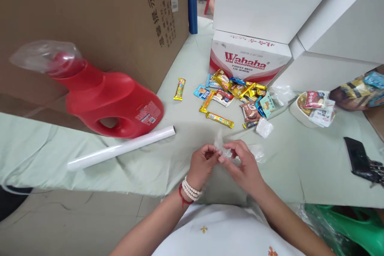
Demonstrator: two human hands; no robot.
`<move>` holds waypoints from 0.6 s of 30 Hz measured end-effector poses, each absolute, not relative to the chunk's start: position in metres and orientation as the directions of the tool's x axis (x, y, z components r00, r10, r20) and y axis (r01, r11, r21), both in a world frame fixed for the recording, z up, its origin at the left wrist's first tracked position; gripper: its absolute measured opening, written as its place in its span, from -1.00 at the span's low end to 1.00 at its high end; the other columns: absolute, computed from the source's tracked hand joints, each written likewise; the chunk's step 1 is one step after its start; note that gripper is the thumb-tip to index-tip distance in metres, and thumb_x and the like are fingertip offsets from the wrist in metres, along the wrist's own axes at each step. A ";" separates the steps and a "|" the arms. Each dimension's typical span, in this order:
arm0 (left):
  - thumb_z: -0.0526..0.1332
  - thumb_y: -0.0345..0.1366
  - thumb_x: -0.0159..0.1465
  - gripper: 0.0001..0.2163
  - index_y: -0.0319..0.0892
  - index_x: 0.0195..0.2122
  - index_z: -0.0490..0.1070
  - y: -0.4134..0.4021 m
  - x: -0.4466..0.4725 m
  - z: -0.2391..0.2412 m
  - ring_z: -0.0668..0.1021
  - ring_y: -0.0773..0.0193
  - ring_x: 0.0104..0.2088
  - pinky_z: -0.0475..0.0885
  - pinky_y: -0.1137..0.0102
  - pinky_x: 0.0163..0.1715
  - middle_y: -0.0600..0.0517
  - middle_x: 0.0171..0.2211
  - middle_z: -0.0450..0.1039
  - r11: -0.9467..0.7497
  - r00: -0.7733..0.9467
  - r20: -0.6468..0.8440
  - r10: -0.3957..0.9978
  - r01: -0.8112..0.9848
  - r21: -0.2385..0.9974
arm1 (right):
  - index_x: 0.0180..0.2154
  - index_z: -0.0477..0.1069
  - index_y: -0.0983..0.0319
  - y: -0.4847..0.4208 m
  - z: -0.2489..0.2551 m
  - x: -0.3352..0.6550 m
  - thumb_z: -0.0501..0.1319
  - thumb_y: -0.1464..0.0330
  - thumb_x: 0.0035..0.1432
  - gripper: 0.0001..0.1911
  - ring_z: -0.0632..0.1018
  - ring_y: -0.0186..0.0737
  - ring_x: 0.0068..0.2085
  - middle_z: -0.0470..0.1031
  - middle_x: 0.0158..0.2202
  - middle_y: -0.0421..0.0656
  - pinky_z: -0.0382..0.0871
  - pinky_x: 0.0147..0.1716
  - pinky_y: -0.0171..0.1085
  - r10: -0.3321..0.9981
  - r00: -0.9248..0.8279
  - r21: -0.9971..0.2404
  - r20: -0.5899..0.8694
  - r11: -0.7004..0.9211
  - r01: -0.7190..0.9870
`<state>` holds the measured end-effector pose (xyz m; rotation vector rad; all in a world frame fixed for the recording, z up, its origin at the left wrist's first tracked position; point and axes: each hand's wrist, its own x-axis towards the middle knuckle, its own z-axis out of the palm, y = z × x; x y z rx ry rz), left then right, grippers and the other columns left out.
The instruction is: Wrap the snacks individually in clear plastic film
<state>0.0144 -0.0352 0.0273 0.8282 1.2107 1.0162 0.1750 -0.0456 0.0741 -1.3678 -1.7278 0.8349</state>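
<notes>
Between my two hands is a crumpled clear plastic bag (219, 141), held up just above the table's near edge. My left hand (204, 164), with a beaded bracelet at the wrist, pinches it between thumb and fingertips. On the other side, my right hand (244, 164) has thumb and fingers closed on the same thin plastic. Beyond them lies a pile of wrapped snacks (223, 98), with a yellow snack stick (220, 120) nearest the hands. A folded clear plastic packet (264, 127) rests at the pile's right front.
A red jug (120, 96) and a white roll (123, 148) lie at left, beside a large cardboard box (90, 16). Behind the snacks stands a Wahaha carton (249, 58). At right are a snack-filled white tub (303, 114) and a black phone (357, 154) with keys.
</notes>
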 end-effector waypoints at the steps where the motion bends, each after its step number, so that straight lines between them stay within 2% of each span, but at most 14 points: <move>1: 0.46 -0.11 0.07 -0.75 -0.17 -0.42 0.52 -0.036 0.015 0.028 0.56 0.24 -0.41 0.45 0.38 -0.35 0.06 -0.46 0.52 0.310 0.064 -0.304 0.951 -0.127 0.942 | -0.11 0.54 0.12 -0.041 0.069 0.169 0.31 0.21 0.26 -0.80 0.49 -0.13 -0.18 0.51 -0.17 -0.09 0.39 -0.27 -0.22 0.987 -0.100 -0.882 0.128 0.159 0.443; 4: 0.36 -0.10 0.20 -0.79 -0.16 -0.37 0.61 -0.038 0.013 0.031 0.58 0.17 -0.32 0.45 0.35 -0.26 0.00 -0.38 0.58 0.251 0.151 -0.244 0.958 -0.026 0.968 | -0.26 0.58 0.12 -0.030 0.060 0.161 0.29 0.19 0.26 -0.84 0.47 -0.15 -0.23 0.49 -0.26 -0.11 0.35 -0.30 -0.24 0.999 -0.042 -0.941 0.023 0.036 0.335; 8: 0.27 -0.01 0.28 -0.68 -0.17 -0.36 0.61 -0.036 0.005 0.036 0.59 0.13 -0.28 0.45 0.30 -0.17 -0.02 -0.36 0.62 0.308 0.301 -0.280 0.911 -0.049 0.950 | -0.33 0.60 0.15 -0.022 0.062 0.167 0.33 0.12 0.20 -0.75 0.46 -0.19 -0.31 0.47 -0.31 -0.13 0.33 -0.35 -0.26 0.993 -0.057 -0.972 -0.101 -0.086 0.220; 11: 0.31 -0.02 0.25 -0.70 -0.18 -0.37 0.58 -0.033 0.002 0.037 0.55 0.18 -0.28 0.42 0.33 -0.14 0.01 -0.37 0.59 0.305 0.208 -0.281 0.937 -0.094 0.948 | -0.36 0.57 0.18 -0.021 0.066 0.174 0.37 0.05 0.14 -0.68 0.41 -0.23 -0.36 0.46 -0.39 -0.16 0.32 -0.38 -0.29 0.974 -0.065 -0.965 -0.218 -0.206 0.161; 14: 0.38 -0.05 0.16 -0.73 -0.16 -0.40 0.50 -0.031 0.002 0.038 0.55 0.22 -0.24 0.44 0.36 -0.15 0.03 -0.35 0.56 0.390 0.085 -0.383 0.920 -0.295 0.872 | -0.37 0.50 0.19 -0.021 0.068 0.180 0.44 0.03 0.05 -0.63 0.43 -0.25 -0.32 0.48 -0.37 -0.19 0.40 -0.32 -0.30 0.935 -0.050 -0.934 -0.351 -0.353 -0.049; 16: 0.43 -0.08 0.09 -0.72 -0.15 -0.41 0.42 -0.028 0.001 0.040 0.57 0.24 -0.23 0.47 0.37 -0.20 0.04 -0.33 0.56 0.458 0.079 -0.479 0.874 -0.460 0.760 | -0.37 0.47 0.19 -0.022 0.067 0.184 0.50 0.05 -0.02 -0.60 0.49 -0.23 -0.25 0.52 -0.28 -0.18 0.48 -0.23 -0.24 0.888 -0.077 -0.854 -0.453 -0.457 -0.249; 18: 0.45 -0.12 0.03 -0.69 -0.14 -0.40 0.38 -0.024 -0.002 0.041 0.56 0.28 -0.31 0.48 0.40 -0.30 0.07 -0.37 0.54 0.490 0.089 -0.542 0.836 -0.566 0.663 | -0.35 0.45 0.19 -0.026 0.065 0.186 0.53 0.09 -0.06 -0.58 0.53 -0.20 -0.22 0.54 -0.23 -0.16 0.53 -0.20 -0.18 0.840 -0.130 -0.753 -0.527 -0.533 -0.386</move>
